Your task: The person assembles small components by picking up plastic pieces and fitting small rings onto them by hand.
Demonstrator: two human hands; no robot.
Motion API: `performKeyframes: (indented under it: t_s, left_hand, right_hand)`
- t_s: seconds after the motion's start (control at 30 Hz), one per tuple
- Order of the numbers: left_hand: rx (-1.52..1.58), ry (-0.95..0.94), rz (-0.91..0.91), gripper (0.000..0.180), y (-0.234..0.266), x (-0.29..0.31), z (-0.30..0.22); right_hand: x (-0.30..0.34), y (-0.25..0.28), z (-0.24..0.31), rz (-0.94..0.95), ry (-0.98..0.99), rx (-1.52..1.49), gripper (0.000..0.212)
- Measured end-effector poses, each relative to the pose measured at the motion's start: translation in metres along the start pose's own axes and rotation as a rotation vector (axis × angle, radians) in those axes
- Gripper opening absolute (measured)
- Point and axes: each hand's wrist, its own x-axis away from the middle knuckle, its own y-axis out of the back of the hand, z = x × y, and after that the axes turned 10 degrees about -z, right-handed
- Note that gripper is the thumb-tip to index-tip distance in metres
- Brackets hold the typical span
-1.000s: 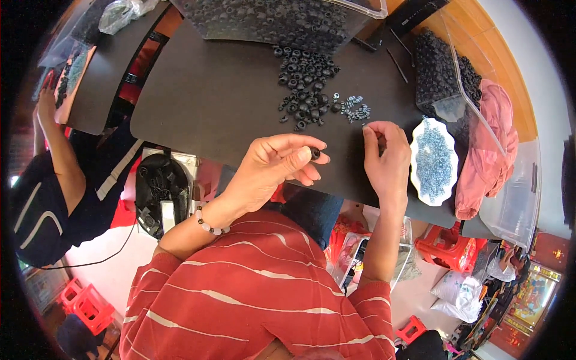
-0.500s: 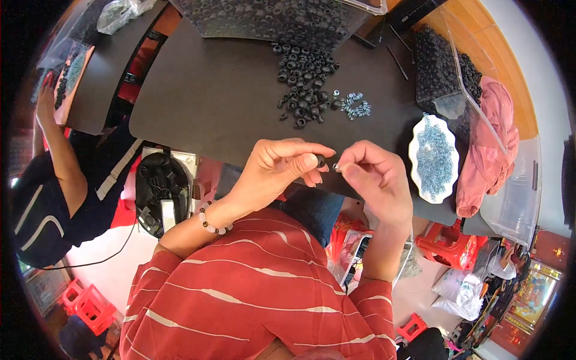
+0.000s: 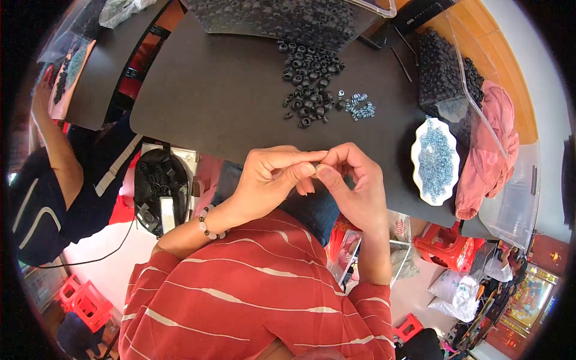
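My left hand [image 3: 273,180] and my right hand [image 3: 359,186] meet just off the near edge of the table, thumbs and forefingers closed together at the tips. Between the left fingertips is a small black round part, now almost wholly covered. The right fingers pinch a small shiny metal piece, also hidden by the fingertips. Beyond my hands lies a loose pile of black hollow round parts [image 3: 309,81]. Beside it, to the right, are several small shiny metal pieces [image 3: 361,107].
A white scalloped dish [image 3: 416,157] of small bluish pieces stands at the right. Clear bins of black parts [image 3: 270,21] line the far side of the dark table [image 3: 198,90]. Pink cloth [image 3: 495,144] lies at the far right. A co-worker's arm [image 3: 60,144] shows at left.
My right hand has moved left to meet the left fingertips, bringing the metal piece against the black part. Both pieces have gone out of sight between the fingers.
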Motion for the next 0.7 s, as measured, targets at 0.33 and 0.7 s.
performKeyframes:
  t_s: [0.33,0.7]
  left_hand:
    - [-0.174,-0.209,-0.059,0.031,0.012,0.011,0.005]
    - [-0.169,-0.315,-0.077,0.028,0.017,0.001,0.005]
  right_hand:
    - [-0.013,-0.005,-0.011,-0.092,0.15,0.201,0.014]
    - [-0.046,-0.012,-0.029,-0.329,0.481,0.783,0.011]
